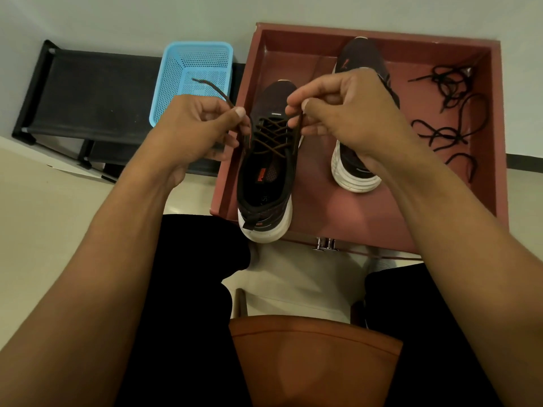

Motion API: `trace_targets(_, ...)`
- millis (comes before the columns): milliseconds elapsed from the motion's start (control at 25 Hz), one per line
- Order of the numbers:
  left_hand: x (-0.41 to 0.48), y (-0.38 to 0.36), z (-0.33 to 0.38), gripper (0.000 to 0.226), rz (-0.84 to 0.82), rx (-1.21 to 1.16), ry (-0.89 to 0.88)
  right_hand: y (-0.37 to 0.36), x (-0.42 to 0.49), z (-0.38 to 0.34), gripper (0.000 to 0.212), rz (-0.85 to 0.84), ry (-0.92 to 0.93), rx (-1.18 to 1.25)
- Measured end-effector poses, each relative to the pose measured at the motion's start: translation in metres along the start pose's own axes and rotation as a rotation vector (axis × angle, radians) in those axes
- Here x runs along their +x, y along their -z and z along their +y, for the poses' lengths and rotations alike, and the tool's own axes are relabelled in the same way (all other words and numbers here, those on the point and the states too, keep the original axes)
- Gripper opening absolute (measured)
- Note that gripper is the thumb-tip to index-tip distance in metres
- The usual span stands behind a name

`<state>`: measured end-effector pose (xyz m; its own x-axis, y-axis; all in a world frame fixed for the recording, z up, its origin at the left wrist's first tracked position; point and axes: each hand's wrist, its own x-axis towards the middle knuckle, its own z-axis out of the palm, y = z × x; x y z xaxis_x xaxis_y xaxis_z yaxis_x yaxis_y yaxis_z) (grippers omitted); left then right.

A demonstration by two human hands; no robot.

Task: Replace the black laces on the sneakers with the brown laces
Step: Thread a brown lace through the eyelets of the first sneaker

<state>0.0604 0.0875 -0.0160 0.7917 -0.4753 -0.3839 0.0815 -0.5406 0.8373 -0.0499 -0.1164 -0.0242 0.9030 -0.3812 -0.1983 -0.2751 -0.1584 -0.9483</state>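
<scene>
The left grip (192, 129) is pinching one end of the brown lace (271, 135). The right grip (343, 110) is seemingly pinching the other end, over the near sneaker (264, 186) in the tray (323, 207). Black laces (449, 81) are lying beside the far sneaker (355, 171).

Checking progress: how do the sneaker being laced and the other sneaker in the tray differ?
The near sneaker carries a brown lace crossed through its eyelets, its ends pinched by the left hand and right hand; the far sneaker has its eyelets hidden behind the right hand. The near sneaker's heel overhangs the front edge of the red tray; the far sneaker lies wholly inside. Both are dark with white soles.
</scene>
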Motion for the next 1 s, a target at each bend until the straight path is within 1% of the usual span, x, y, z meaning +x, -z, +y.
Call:
trace_targets(80, 0.000, 0.000, 0.001, 0.022, 0.047, -0.027, -0.105, -0.001, 0.002, -0.001, 0.015, 0.032, 0.036, 0.087)
trace_targets(160, 0.000, -0.001, 0.002, 0.024, 0.073, -0.023, -0.196, -0.002, 0.004, 0.002, 0.017, 0.056, 0.038, 0.164)
trace_targets(240, 0.002, -0.002, 0.002, 0.026, 0.100, -0.052, -0.225, -0.001, 0.006, 0.004, 0.019, 0.068, 0.011, 0.257)
trace_targets(320, 0.004, 0.001, 0.000, 0.029, 0.117, -0.118, -0.213, 0.000, 0.009, 0.006, 0.015, 0.079, -0.029, 0.295)
trace_targets(400, 0.007, 0.002, -0.002, 0.030, 0.121, -0.118, -0.203, 0.003, 0.012, 0.008, 0.012, 0.085, -0.039, 0.200)
trace_targets(480, 0.006, 0.000, -0.002, 0.028, 0.111, -0.050, -0.215, 0.003, 0.014, 0.011, 0.012, 0.072, -0.018, 0.071)
trace_targets(560, 0.004, -0.004, 0.000, 0.028, 0.081, 0.007, -0.237, 0.002, 0.014, 0.013, 0.011, 0.048, 0.003, 0.001)
trace_targets(760, 0.003, -0.007, 0.001, 0.024, 0.008, 0.061, -0.319, 0.000, 0.012, 0.015, 0.011, 0.003, -0.012, -0.007)
trace_targets(840, 0.004, -0.009, 0.003, 0.023, 0.021, 0.092, -0.401, -0.005, 0.011, 0.014, 0.009, -0.041, -0.023, 0.009)
trace_targets(1000, 0.010, -0.021, 0.004, 0.031, 0.052, 0.240, -0.582, -0.016, 0.009, 0.012, 0.007, -0.167, 0.032, 0.028)
